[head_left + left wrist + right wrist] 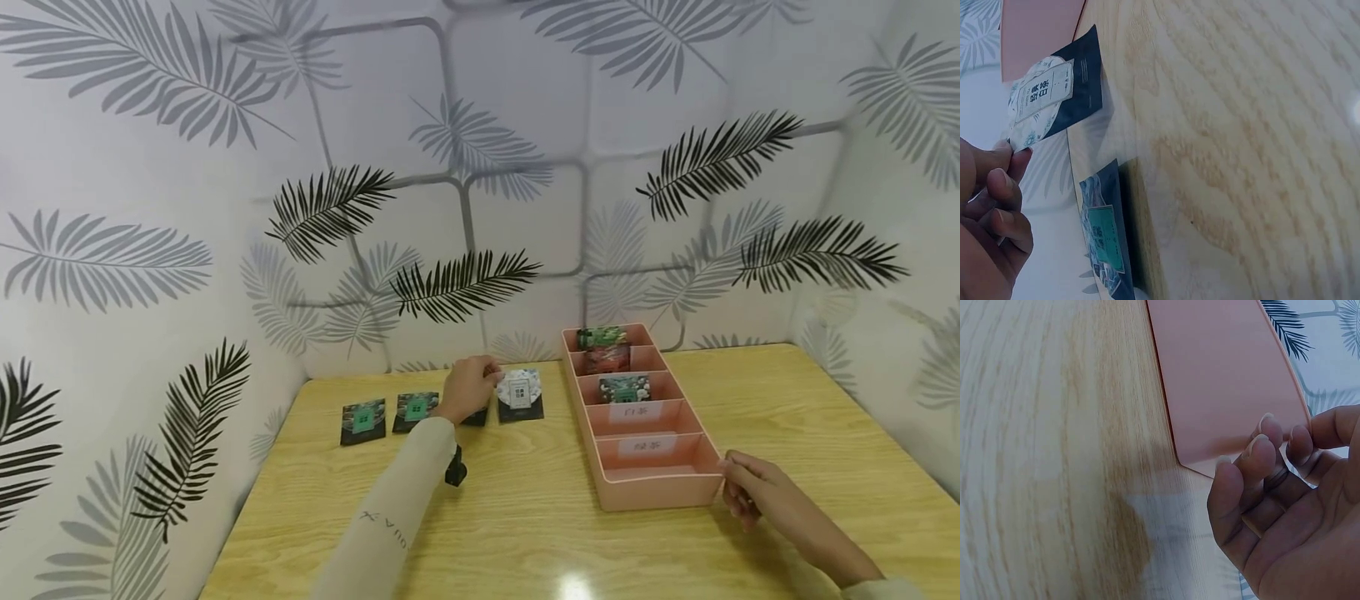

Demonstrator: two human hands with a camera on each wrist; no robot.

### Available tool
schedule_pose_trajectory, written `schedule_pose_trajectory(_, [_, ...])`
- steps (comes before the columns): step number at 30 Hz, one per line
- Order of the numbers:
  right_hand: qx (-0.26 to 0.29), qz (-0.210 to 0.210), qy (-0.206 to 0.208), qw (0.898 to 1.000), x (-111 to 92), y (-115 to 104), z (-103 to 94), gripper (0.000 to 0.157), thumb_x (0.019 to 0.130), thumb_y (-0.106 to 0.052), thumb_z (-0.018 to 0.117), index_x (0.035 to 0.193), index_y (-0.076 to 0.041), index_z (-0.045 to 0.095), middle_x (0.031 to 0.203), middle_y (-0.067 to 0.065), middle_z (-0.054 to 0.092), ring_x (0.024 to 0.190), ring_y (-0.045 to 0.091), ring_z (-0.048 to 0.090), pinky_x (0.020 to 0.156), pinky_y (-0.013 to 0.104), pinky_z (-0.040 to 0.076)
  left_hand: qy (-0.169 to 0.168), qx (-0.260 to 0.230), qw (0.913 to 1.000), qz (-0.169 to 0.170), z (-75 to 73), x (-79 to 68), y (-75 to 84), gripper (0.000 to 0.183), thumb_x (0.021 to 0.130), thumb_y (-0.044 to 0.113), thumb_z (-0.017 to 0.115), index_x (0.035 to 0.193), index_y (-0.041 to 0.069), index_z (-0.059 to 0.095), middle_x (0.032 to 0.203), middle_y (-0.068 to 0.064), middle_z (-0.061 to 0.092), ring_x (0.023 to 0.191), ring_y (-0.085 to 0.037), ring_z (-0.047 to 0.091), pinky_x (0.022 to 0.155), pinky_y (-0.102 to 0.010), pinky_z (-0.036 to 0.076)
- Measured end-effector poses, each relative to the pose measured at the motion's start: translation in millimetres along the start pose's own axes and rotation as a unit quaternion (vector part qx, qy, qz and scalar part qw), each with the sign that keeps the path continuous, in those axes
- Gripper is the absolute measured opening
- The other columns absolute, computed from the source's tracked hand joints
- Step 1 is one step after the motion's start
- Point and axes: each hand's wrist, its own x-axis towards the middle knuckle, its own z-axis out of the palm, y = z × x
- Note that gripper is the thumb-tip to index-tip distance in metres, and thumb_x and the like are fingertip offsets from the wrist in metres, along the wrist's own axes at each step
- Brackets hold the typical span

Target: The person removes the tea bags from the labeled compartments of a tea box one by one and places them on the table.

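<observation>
My left hand [468, 387] pinches a white-and-black tea packet [520, 393] by its upper corner, between thumb and index finger. In the left wrist view the same packet [1082, 78] leans with its printed front showing. A dark packet with a green label [1105, 234] lies close by, mostly hidden behind the hand in the head view. My right hand [757, 492] grips the near right corner of a long pink divided box [660, 492] with thumb and index finger, the other fingers loosely curled beside its end wall [1229, 375].
Two more green-label packets [363, 422] lie in the row at left on the wooden table [525, 517]. In the box's far compartments stand a green packet [601, 337], a red packet [608, 359] and a dark packet [626, 389]. A leaf-patterned wall [525, 225] rises behind.
</observation>
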Motion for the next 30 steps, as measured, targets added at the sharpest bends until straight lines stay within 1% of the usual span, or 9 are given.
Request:
schedule_pose_trajectory(4, [-0.007, -0.002, 0.003, 1.000, -1.0, -0.3, -0.6, 0.046, 0.115, -0.032, 0.034, 0.085, 0.002, 0.043, 0.073, 0.010, 0.056, 0.059, 0.020, 0.054, 0.053, 0.038, 0.052, -0.025, 0.007, 0.9995, -0.014, -1.2, 0.1, -0.1, 0.015, 0.104, 0.018, 0.065, 0.098, 0.010, 0.076, 0.083, 0.001, 0.070, 0.068, -0.011, 0.061, 0.062, -0.033, 0.052])
schedule_pose_trajectory(12, [-0.005, 0.013, 0.001, 1.000, 0.3, 0.1, -2.4, 0.047, 0.115, -0.034, 0.034, 0.086, 0.002, 0.043, 0.074, 0.008, 0.056, 0.059, 0.019, 0.055, 0.054, 0.037, 0.053, -0.049, 0.039, 0.9976, -0.029, 0.5, 3.1, 1.7, 0.014, 0.103, 0.016, 0.066, 0.098, 0.009, 0.077, 0.085, -0.001, 0.070, 0.068, -0.014, 0.062, 0.064, -0.038, 0.053])
schedule_pose_trajectory(15, [0.000, 0.017, -0.001, 1.000, 0.9, 0.6, -2.3, 0.047, 0.115, -0.033, 0.034, 0.086, 0.003, 0.043, 0.074, 0.008, 0.056, 0.059, 0.018, 0.055, 0.054, 0.036, 0.053, -0.059, 0.054, 0.9964, -0.028, 3.5, 4.0, -0.1, 0.014, 0.103, 0.017, 0.066, 0.098, 0.009, 0.077, 0.086, -0.001, 0.071, 0.067, -0.013, 0.062, 0.065, -0.038, 0.054])
schedule_pose_trajectory(22, [-0.005, 0.016, -0.002, 1.000, 1.0, 1.2, -1.4, 0.048, 0.115, -0.035, 0.035, 0.085, 0.001, 0.044, 0.072, 0.008, 0.056, 0.056, 0.018, 0.055, 0.053, 0.036, 0.052, -0.059, 0.114, 0.9915, -0.022, 8.0, 2.6, -2.9, 0.015, 0.101, 0.016, 0.068, 0.093, 0.009, 0.078, 0.084, -0.002, 0.072, 0.064, -0.013, 0.063, 0.065, -0.038, 0.056])
schedule_pose_trajectory(26, [-0.004, 0.013, -0.004, 1.000, 0.8, 1.7, -2.3, 0.047, 0.115, -0.034, 0.036, 0.085, 0.002, 0.043, 0.072, 0.007, 0.056, 0.056, 0.017, 0.055, 0.053, 0.036, 0.052, -0.063, 0.124, 0.9901, -0.019, 10.2, 2.1, -2.5, 0.014, 0.101, 0.016, 0.069, 0.094, 0.009, 0.079, 0.084, -0.002, 0.073, 0.064, -0.013, 0.063, 0.065, -0.037, 0.057])
schedule_pose_trajectory(30, [-0.003, 0.009, -0.004, 1.000, 0.7, 3.3, -3.7, 0.047, 0.115, -0.031, 0.034, 0.085, 0.003, 0.043, 0.073, 0.007, 0.056, 0.056, 0.017, 0.055, 0.052, 0.035, 0.052, -0.063, 0.134, 0.9888, -0.016, 12.8, 5.4, -1.2, 0.014, 0.101, 0.016, 0.069, 0.094, 0.009, 0.080, 0.084, -0.002, 0.074, 0.064, -0.013, 0.064, 0.066, -0.037, 0.057])
